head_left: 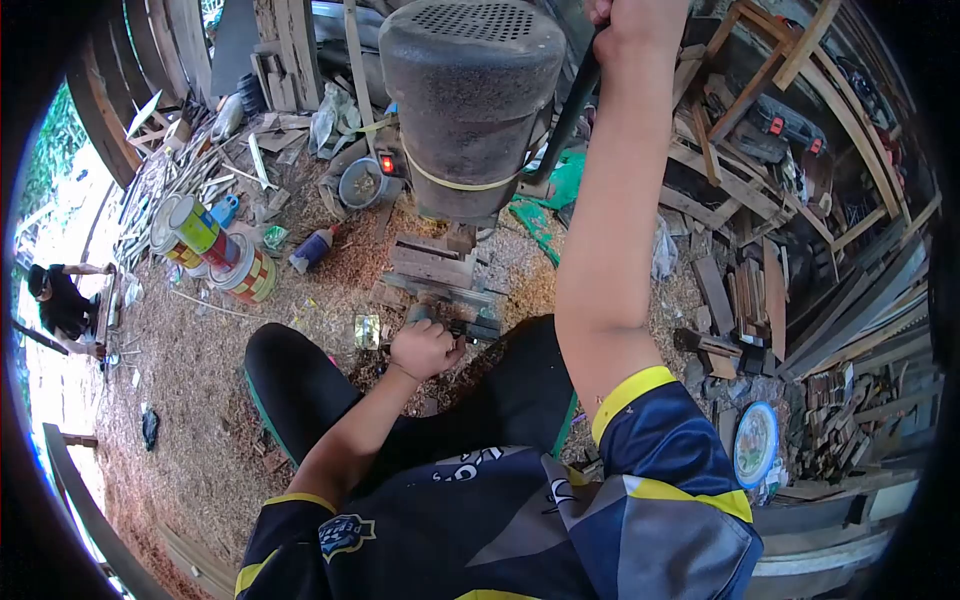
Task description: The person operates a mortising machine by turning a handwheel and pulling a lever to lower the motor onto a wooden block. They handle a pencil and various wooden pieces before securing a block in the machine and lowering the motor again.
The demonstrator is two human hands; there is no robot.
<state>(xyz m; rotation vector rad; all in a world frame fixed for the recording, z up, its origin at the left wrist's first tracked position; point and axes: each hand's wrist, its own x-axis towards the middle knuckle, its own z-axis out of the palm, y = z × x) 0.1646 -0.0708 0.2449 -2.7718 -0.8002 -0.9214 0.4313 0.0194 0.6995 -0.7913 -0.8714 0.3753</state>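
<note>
A large grey drill press (470, 110), dusty and with a vented top, stands right before me. At the upper edge of the view my right hand (622, 28) is closed around its long dark lever (572, 115). My left hand (425, 350) is closed low in front of the machine, on what looks like the handle of a vise (470, 312); the fingers partly hide it. Beyond that hand a wooden block (432, 262) sits beneath the machine's head, in or against the vise. A red switch (387, 163) glows at the machine's left side.
Several paint cans (205, 235) and a dark bottle (312, 248) are on the shavings-covered floor to the left. A bucket (362, 184) stands behind them. Wood offcuts (755, 300) pile up at right, near a round blue-rimmed tray (756, 444). Another person (68, 305) crouches far left.
</note>
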